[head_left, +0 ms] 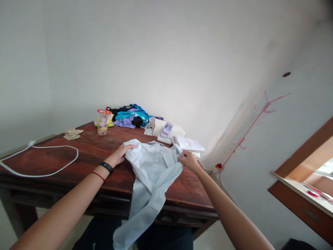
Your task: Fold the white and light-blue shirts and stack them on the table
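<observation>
A pale blue shirt (152, 173) lies on the dark wooden table (85, 156), its lower part hanging over the front edge. My left hand (120, 155) rests on the shirt's left edge, fingers laid flat on the cloth. My right hand (188, 160) pinches the shirt's right edge near the collar. Just behind my right hand sits a folded white garment (191, 144).
A heap of blue, purple and black clothes (131, 116) lies at the back by the wall, next to a white box (168, 129). A plastic cup with a red straw (103, 122), a crumpled tissue (73, 133) and a white cable (41, 159) lie to the left. A pink coat rack (247, 132) stands at right.
</observation>
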Motion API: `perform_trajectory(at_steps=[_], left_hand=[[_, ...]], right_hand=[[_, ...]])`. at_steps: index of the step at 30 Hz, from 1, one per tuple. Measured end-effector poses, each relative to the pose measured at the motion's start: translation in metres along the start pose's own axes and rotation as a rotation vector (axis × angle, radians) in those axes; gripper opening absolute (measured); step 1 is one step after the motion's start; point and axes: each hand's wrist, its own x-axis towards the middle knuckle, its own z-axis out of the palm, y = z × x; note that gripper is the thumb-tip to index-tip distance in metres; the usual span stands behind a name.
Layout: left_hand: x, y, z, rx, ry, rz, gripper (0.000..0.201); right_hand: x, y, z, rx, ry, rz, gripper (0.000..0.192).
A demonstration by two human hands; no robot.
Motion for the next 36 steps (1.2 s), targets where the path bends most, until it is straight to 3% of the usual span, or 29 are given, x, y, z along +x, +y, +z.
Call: perform_trajectory(at_steps=[3,5,8,11,13,15,17,19,20,21,24,26,28,30,32,36], left_hand=[[-0.017,0.027,-0.002,0.1,-0.052,-0.017,0.05],[-0.032,0.053,0.002,0.218,-0.064,0.044,0.052],[-0.06,0.103,0.015,0.386,-0.068,0.269,0.047],[-0.082,0.151,0.031,0.414,-0.099,0.523,0.033],[-0.084,0.171,0.036,0.418,-0.116,0.627,0.026],[-0.071,0.174,0.032,0.51,-0.123,0.661,0.028],[-0.048,0.159,0.02,0.748,-0.133,0.625,0.035],[-0.025,0.129,0.001,1.133,-0.186,0.468,0.044],[-0.018,0.111,-0.008,1.322,-0.155,0.398,0.05],[-0.014,0.093,-0.016,1.486,-0.014,0.352,0.059],[-0.024,0.04,-0.024,1.59,0.077,0.335,0.07],[-0.041,0.014,-0.019,1.633,-0.079,0.374,0.066],[-0.057,-0.006,-0.009,1.656,-0.226,0.422,0.07],[-0.067,-0.019,-0.002,1.692,-0.266,0.412,0.077],[-0.07,-0.029,0.002,1.76,-0.201,0.357,0.074],[-0.066,-0.028,0.001,1.862,-0.055,0.326,0.041]], right_hand=[[-0.005,0.006,-0.029,0.174,0.123,-0.045,0.031],[-0.012,-0.001,-0.044,0.373,0.202,-0.093,0.033],[-0.027,-0.025,-0.066,0.573,0.357,-0.169,0.031],[-0.042,-0.055,-0.09,0.682,0.535,-0.264,0.033],[-0.047,-0.065,-0.1,0.68,0.618,-0.328,0.037],[-0.044,-0.062,-0.098,0.593,0.665,-0.356,0.04],[-0.037,-0.043,-0.081,0.466,0.632,-0.32,0.044],[-0.03,-0.011,-0.051,0.397,0.461,-0.222,0.048],[-0.029,0.007,-0.032,0.358,0.373,-0.155,0.046],[-0.03,0.024,-0.013,0.301,0.294,-0.092,0.045],[-0.044,0.06,0.04,0.15,0.263,-0.033,0.044],[-0.059,0.066,0.064,0.134,0.289,-0.102,0.041],[-0.073,0.061,0.078,0.123,0.238,-0.177,0.04],[-0.081,0.051,0.083,0.086,0.15,-0.206,0.043],[-0.084,0.045,0.082,0.048,0.106,-0.183,0.048],[-0.084,0.044,0.077,0.028,0.122,-0.113,0.05]])
